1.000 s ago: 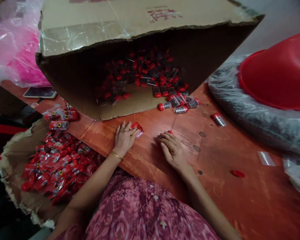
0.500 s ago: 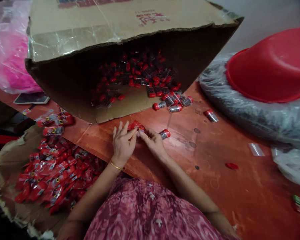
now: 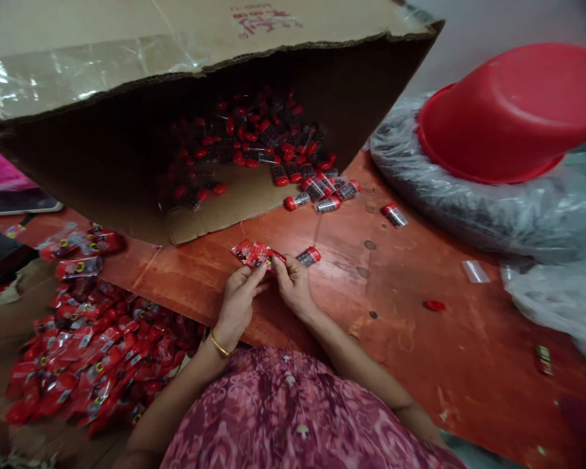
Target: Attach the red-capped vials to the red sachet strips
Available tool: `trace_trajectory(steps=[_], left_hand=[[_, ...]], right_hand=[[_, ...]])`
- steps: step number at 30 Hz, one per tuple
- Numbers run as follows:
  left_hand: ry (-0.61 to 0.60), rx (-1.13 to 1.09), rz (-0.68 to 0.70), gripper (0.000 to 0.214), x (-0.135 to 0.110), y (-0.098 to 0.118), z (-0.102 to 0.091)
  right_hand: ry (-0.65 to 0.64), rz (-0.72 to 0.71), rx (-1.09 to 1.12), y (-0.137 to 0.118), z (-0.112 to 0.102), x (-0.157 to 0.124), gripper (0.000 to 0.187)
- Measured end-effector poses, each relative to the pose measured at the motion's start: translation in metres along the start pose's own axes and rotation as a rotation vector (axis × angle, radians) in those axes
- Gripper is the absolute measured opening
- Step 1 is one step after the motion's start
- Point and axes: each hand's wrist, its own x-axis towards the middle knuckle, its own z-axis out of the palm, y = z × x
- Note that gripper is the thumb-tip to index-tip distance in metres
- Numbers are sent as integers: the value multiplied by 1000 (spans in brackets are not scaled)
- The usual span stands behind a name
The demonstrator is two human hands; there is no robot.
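My left hand (image 3: 239, 299) and my right hand (image 3: 294, 285) are together above the table, close to the box opening. Between their fingertips is a small flat red wrapper (image 3: 249, 253) with white and dark printing. My left fingers pinch its lower edge, while my right thumb and fingers close on its right end. Just beyond my right hand lies a small clear tube (image 3: 307, 256) with a red cap and dark contents. A gold bangle (image 3: 219, 344) circles my left wrist.
A large cardboard box (image 3: 102, 71) lies on its side, holding many red-capped tubes (image 3: 268, 140). At lower left is a heap of red-wrapped pieces (image 3: 88, 355). A red tub (image 3: 512, 114) rests on a plastic-wrapped bundle (image 3: 449, 195). A loose red cap (image 3: 434, 305) lies on the table (image 3: 400, 371).
The red wrapper now shows more fully, extending past my left fingertips. My left fingers have gone from spread to drawn together. The whole view has shifted slightly.
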Motion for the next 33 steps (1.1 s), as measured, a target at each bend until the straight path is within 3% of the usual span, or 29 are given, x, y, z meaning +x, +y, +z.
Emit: trace_trajectory(steps=[4,6,11,14,17,19,22,27,30,33], left_hand=[[21,-10,-15,36,4,8,2],[31,-24,-13,37,6,11,3],[35,-56,-34,32,8,14,5],[10,-102,-109,29,9,11,5],[1,-162,-173,28,11,9,6],[0,-180,-194,25,12,8,7],[-5,-182,-210,21,12,9,8],[-2,-154,-189,23,9,10,6],[21,-128,-169,22,9,10,4],[17,-127,-164,24,11,9,3]], right_hand=[[-66,-14,-127,-2,-5,-3,39],[-77,-6,-308,-5,-14,-2,42],[133,11,-985,-5,-45,4,42],[108,-62,-1131,5,-64,-1,33],[40,-173,-1055,17,-81,-13,25],[94,-196,-1031,22,-89,-18,31],[179,-129,-1115,26,-93,-19,44],[93,-60,-1070,25,-89,-13,32],[115,-21,-902,24,-91,-13,23],[162,39,-469,21,-94,-16,20]])
